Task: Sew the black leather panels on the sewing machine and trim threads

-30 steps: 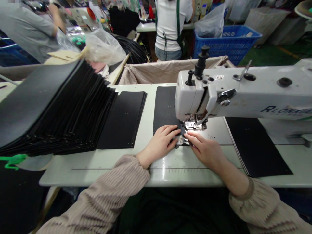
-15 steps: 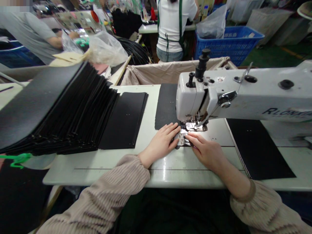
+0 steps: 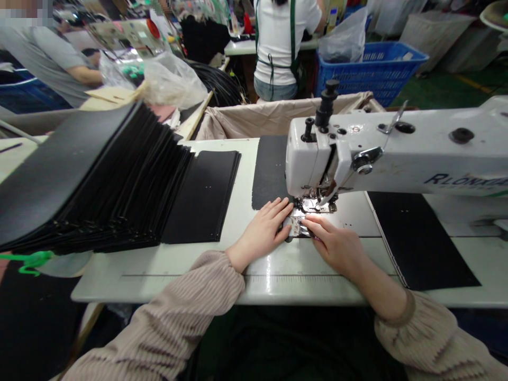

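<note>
My left hand (image 3: 264, 230) lies flat, fingers stretched out, on the near end of a black leather piece (image 3: 270, 169) that runs away under the head of a white sewing machine (image 3: 381, 153). My right hand (image 3: 335, 243) rests just right of it, fingers extended toward the presser foot (image 3: 313, 203), touching the work by the metal needle plate (image 3: 296, 226). Both hands press the piece onto the table (image 3: 190, 264); neither grips anything.
A tall fanned stack of black pieces (image 3: 91, 180) fills the left of the table, with a flat stack (image 3: 204, 193) beside it. Another black sheet (image 3: 416, 238) lies at right. Beyond stand a cloth-lined bin (image 3: 254, 116), a blue crate (image 3: 373, 66) and two other people.
The black piece has fed away from me under the foot, so less of it shows near my hands. Both hands stayed by the needle plate.
</note>
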`<state>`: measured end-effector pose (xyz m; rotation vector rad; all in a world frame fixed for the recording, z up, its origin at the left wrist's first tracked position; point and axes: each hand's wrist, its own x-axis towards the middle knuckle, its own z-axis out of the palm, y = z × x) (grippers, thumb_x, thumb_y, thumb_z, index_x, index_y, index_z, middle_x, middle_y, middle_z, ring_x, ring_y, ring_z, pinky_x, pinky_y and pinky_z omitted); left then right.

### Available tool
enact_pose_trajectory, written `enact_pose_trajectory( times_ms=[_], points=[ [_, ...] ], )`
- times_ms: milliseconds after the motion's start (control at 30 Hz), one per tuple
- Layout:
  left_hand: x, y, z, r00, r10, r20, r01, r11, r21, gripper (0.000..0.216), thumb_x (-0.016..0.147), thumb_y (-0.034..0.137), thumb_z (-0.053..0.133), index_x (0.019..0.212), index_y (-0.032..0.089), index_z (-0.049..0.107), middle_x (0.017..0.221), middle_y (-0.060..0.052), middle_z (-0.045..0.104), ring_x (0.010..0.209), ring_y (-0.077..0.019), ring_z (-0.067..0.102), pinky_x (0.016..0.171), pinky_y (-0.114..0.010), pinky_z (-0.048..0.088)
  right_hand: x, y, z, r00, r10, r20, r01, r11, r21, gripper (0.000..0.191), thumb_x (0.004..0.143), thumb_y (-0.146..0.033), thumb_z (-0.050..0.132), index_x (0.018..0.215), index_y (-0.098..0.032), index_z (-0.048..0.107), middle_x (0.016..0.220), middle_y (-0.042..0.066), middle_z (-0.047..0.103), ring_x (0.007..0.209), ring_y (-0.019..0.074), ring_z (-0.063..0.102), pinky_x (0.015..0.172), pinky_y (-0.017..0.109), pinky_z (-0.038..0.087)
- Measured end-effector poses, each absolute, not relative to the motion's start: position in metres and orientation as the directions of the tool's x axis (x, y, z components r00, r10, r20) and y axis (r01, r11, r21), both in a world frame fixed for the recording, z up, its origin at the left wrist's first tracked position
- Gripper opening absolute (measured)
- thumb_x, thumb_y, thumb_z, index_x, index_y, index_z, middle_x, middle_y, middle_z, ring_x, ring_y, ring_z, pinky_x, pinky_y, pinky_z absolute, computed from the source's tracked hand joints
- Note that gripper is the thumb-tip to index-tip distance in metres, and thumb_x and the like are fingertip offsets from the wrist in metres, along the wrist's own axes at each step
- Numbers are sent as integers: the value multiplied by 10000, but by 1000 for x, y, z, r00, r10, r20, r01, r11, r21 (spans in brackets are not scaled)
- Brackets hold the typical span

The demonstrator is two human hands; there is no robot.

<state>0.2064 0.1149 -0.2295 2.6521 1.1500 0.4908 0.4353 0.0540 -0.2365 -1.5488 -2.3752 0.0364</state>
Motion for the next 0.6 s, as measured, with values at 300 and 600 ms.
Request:
enact_pose_trajectory(
  times_ms=[300, 600],
  points=[
    [205, 117, -230, 581, 772, 260, 675, -635, 377, 682, 933, 350, 563, 1526, 172, 279, 1598, -129, 292, 1513, -278, 168, 1232, -513, 187, 435, 53, -238, -357, 898, 258, 887, 412, -209, 428, 967, -231, 450, 1389, -264, 517, 1421, 40, 560, 1056, 192, 666, 703, 274, 543],
    [206, 122, -239, 564, 773, 290, 683, -634, 362, 732, 935, 435, 550, 1538, 155, 242, 1610, -162, 248, 1512, -311, 151, 1211, -528, 214, 433, 52, -235, -321, 909, 264, 892, 384, -238, 409, 969, -237, 432, 1369, -245, 519, 1389, 61, 575, 1025, 196, 661, 737, 289, 528]
  ],
)
